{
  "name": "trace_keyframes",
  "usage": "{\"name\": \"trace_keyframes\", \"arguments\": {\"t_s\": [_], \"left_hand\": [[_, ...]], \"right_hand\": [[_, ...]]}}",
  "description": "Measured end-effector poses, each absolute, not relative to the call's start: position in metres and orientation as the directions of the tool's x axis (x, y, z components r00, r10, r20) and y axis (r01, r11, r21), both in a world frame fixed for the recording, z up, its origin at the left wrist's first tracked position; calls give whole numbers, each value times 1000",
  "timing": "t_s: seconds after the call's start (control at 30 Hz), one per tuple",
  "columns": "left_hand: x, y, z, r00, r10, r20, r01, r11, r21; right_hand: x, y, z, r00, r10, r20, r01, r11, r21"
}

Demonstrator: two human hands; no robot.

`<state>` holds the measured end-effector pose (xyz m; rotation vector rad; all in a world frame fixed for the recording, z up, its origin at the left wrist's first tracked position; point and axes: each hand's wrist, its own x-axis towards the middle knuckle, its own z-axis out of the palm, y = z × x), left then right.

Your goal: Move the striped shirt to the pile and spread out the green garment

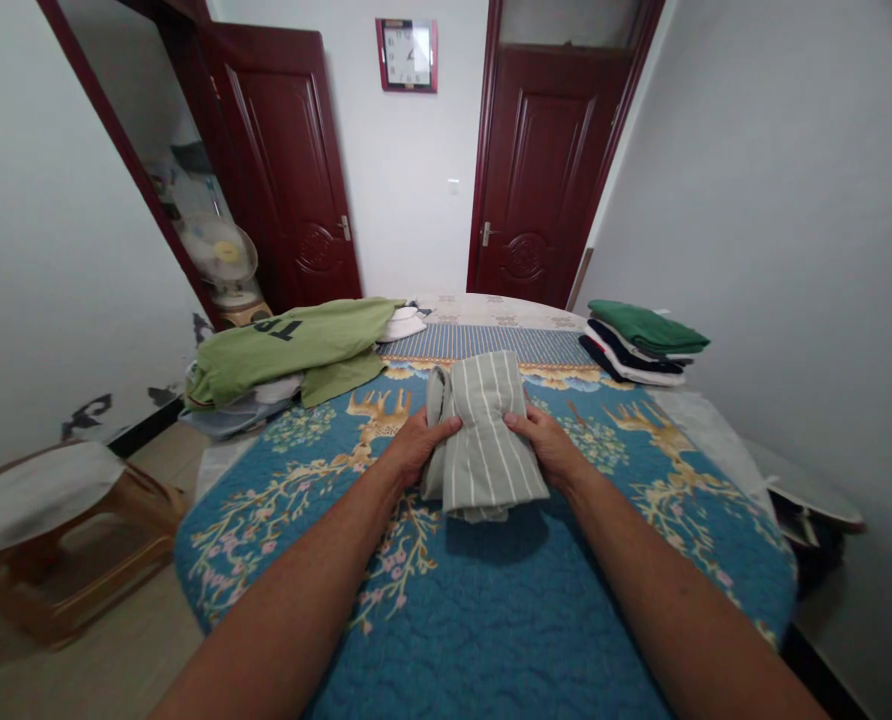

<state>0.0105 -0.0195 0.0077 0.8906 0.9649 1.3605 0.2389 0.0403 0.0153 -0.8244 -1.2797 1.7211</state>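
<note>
Two sides of the folded striped cloth (487,430) gripped: left hand (414,447) one, right hand (549,445) other, thumbs on front. Cloth sits between the fingers, over the blue cover (506,630). Beyond left fingers: light-green shirt (303,340) over a pale item (225,421), basin or garment, can't tell. Beyond right fingers: folded clothes stack (641,328).

one left hand (416,447) and one right hand (549,440) — two in all; one striped cloth (487,430), one folded stack (645,326), one clothes heap (288,350), one table (521,620) — then two red doors (287,150), one clock (407,56), one fan (226,252), one brown stool (108,550) at the left
</note>
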Motion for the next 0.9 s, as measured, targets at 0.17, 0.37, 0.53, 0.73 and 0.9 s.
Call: {"name": "trace_keyframes", "arguments": {"t_s": [0.17,0.37,0.53,0.73,0.9], "left_hand": [[9,-17,3,-20,994,-106,-411,89,907],[-4,-8,2,-223,971,-87,-359,2,933],[-15,-3,-1,-372,928,25,-209,-110,972],[-17,-3,-7,-383,923,45,-120,-98,988],[-15,-3,-3,-325,945,43,-261,-133,956]], "right_hand": [[241,46,8,-405,913,-60,-177,-143,-974],[245,53,9,-246,968,-50,-116,-81,-990],[273,71,19,46,997,61,-151,68,-986],[278,76,5,-70,997,17,219,32,-975],[249,59,-5,-288,930,230,464,345,-816]]}}
